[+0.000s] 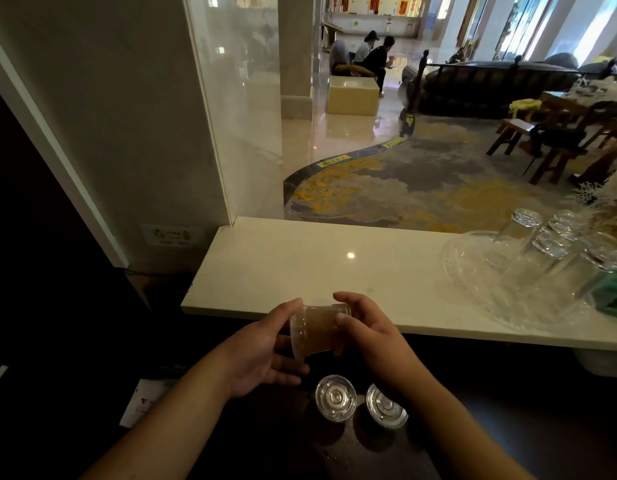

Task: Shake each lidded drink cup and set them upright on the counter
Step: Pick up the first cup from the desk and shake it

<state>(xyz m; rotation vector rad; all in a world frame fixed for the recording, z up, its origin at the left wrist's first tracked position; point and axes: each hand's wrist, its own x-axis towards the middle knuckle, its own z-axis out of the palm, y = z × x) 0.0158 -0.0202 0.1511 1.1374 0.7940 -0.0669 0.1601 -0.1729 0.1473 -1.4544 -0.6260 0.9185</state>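
Sideways, cup (316,332) between both grips (262,351) (367,336)

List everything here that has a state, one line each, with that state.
held cup: lid on, tipped sideways, brownish drink inside.
left hand: grips the held cup's lid end.
right hand: grips its base end.
near-left cup: lid on, upright on the dark counter.
near-right cup: lid on, upright beside it, not touching.
glasses: seemingly upside down on the clear tray.
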